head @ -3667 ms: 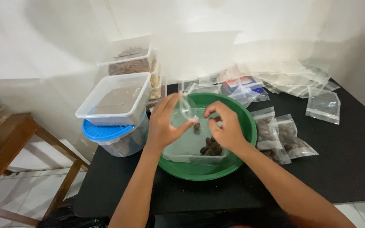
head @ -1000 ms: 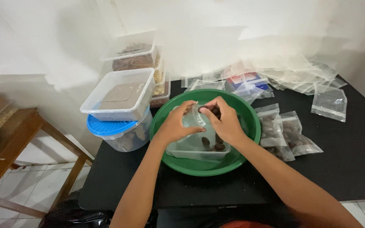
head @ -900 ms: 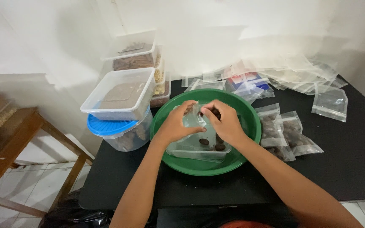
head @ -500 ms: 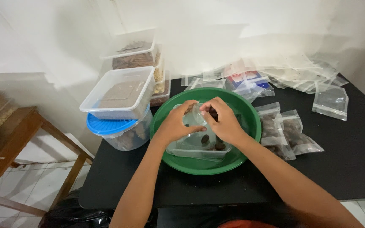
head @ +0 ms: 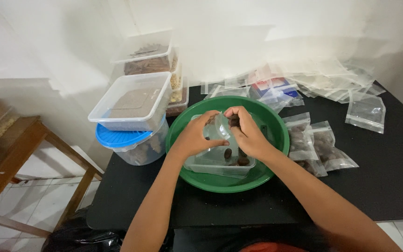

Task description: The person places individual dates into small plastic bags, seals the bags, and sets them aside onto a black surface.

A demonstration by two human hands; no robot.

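A green bowl (head: 272, 135) sits on the black table (head: 388, 177) in front of me. Inside it lies a clear plastic tub (head: 215, 164) with a few dark brown pieces at its bottom. Over the tub my left hand (head: 194, 137) holds a small clear plastic bag (head: 220, 130) open. My right hand (head: 247, 135) pinches dark brown pieces at the bag's mouth.
Filled clear bags (head: 320, 147) lie right of the bowl, with several empty bags (head: 364, 109) at the back right. Stacked plastic containers (head: 134, 105) stand to the left, one with a blue lid (head: 117, 137). A wooden side table (head: 10, 163) stands lower left.
Both hands have stayed over the tub with the bag. The right hand's fingers have closed in at the bag's mouth with dark pieces. The view has shifted only slightly.
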